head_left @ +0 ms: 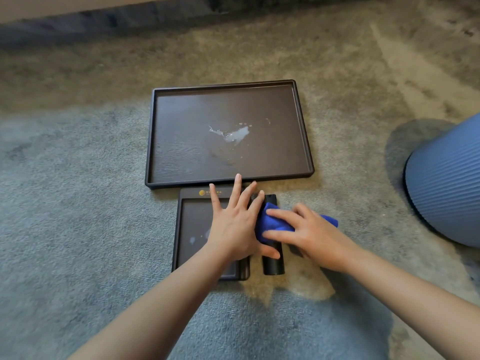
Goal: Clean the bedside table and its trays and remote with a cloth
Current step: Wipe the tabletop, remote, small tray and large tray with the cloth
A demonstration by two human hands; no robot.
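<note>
- Two bare forearms are seen nearest the camera, reaching over a blue-grey carpet [65,203].
- The left hand [233,224] is spread flat, fingers [237,185] open, pressed on the small tray [187,229] and against the remote [272,263].
- A blue cloth [272,224] is gripped under the right hand [309,232], fingers curled, laid across the remote.
- Beyond the left fingertips, the large tray [304,141] is shown with a wet smear at its middle.
- The cloth is judged soft and light; the remote rigid, smooth, best steadied by its sides.
- A gold logo is printed just left of the left fingertips; its writing cannot be read.
- A ribbed blue bin [446,190] stands well right of the fingers.
</note>
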